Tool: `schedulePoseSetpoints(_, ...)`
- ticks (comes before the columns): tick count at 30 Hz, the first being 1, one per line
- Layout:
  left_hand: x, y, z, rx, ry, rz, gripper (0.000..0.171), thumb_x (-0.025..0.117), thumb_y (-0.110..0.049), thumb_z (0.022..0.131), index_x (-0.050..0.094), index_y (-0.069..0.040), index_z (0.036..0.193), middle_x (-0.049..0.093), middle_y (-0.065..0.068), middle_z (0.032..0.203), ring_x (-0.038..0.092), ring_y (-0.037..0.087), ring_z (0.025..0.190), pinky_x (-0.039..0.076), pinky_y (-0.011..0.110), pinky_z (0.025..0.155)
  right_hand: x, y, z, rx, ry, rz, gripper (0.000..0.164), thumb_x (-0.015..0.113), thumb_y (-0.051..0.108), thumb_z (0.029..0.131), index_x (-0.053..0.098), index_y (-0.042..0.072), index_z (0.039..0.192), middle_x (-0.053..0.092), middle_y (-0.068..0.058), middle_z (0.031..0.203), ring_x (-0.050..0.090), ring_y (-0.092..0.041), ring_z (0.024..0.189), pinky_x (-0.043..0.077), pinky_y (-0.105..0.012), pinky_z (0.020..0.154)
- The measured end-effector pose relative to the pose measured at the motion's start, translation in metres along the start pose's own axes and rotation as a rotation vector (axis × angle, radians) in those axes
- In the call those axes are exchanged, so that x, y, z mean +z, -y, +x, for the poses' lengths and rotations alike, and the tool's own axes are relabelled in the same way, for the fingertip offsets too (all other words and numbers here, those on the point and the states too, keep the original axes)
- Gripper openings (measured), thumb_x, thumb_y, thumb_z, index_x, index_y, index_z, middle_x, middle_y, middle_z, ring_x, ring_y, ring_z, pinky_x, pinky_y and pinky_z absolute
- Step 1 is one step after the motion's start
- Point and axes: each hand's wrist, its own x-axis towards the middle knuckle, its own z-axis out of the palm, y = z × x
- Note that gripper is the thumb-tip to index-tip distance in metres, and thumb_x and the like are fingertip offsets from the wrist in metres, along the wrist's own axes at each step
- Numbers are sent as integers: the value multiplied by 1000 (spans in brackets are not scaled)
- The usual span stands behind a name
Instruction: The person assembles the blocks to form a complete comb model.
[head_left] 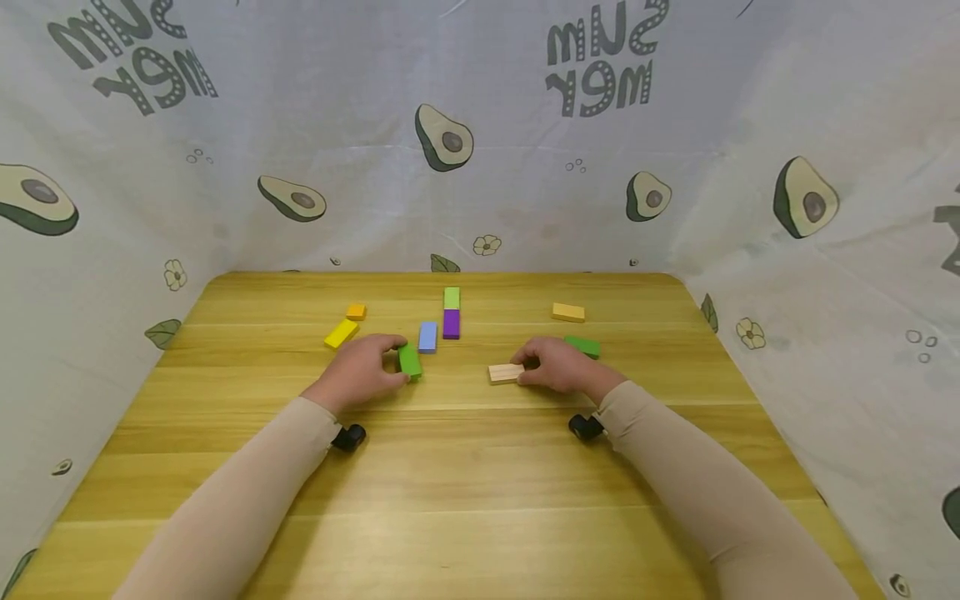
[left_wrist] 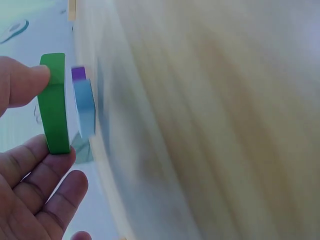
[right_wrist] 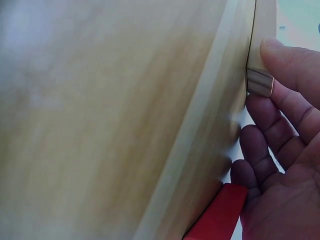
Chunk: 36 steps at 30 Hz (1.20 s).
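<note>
My left hand point(head_left: 360, 372) pinches a green block point(head_left: 409, 362) by its ends, thumb on one and fingers on the other. In the left wrist view that green block point(left_wrist: 56, 110) looks raised off the tabletop. My right hand point(head_left: 558, 365) grips one end of a plain wooden block point(head_left: 504, 374), which lies flat on the table. A light blue block point(head_left: 427, 337) lies just beyond the green one. To its right, a purple block point(head_left: 451, 324) and a lime green block point(head_left: 452, 297) lie end to end.
A yellow block point(head_left: 341, 333) and an orange block point(head_left: 356, 312) lie at the left. Behind my right hand are a green block point(head_left: 583, 347) and a light orange block point(head_left: 567, 312). A red block point(right_wrist: 220, 215) shows only in the right wrist view. Patterned cloth point(head_left: 510, 192) surrounds the table.
</note>
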Motion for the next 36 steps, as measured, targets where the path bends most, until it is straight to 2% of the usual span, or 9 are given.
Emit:
schedulePoseSetpoints(4,8,-13,11,39,16,43,66,78,-32,92,58,-8,150,60,11,152,53,35,145,39,53,123,0,1,0,1,2,7,29,75,19,99,74,8,126,70,-10,123,63,-23,109,54,-45,99)
schedulePoseSetpoints(11,22,-31,27,83,35,111,64,78,-35,91,61,-13,148,65,8,148,55,36,142,36,58,122,0,1,0,0,4,10,30,75,20,99,74,8,127,70,-9,123,64,-23,110,54,-44,99)
schedulePoseSetpoints(17,27,-41,33,113,25,154,64,80,-36,90,63,-14,147,67,5,144,58,32,132,36,56,118,0,-2,1,4,12,7,30,75,19,99,74,9,127,71,-9,124,65,-25,114,54,-45,102)
schedulePoseSetpoints(21,29,-44,37,139,2,175,64,78,-38,91,61,-14,148,64,4,148,55,31,136,35,55,118,-1,-3,1,1,14,-2,30,75,20,100,74,9,128,71,-9,125,65,-27,118,54,-47,105)
schedulePoseSetpoints(25,30,-45,42,134,6,171,64,77,-39,92,60,-15,149,62,3,151,49,32,144,31,55,121,-1,-3,1,6,12,-1,31,75,20,100,73,9,128,71,-10,126,65,-27,119,53,-47,106)
schedulePoseSetpoints(32,29,-38,46,100,49,164,64,78,-39,92,60,-14,149,63,4,150,50,33,142,29,56,119,0,-5,2,6,14,5,31,75,20,99,74,9,128,70,-10,126,65,-27,119,53,-47,105)
schedulePoseSetpoints(36,25,-39,45,72,62,175,65,79,-38,92,60,-15,149,63,4,149,51,34,141,29,56,118,0,-5,2,-2,15,11,32,75,20,99,74,8,128,70,-10,126,65,-27,118,53,-47,105)
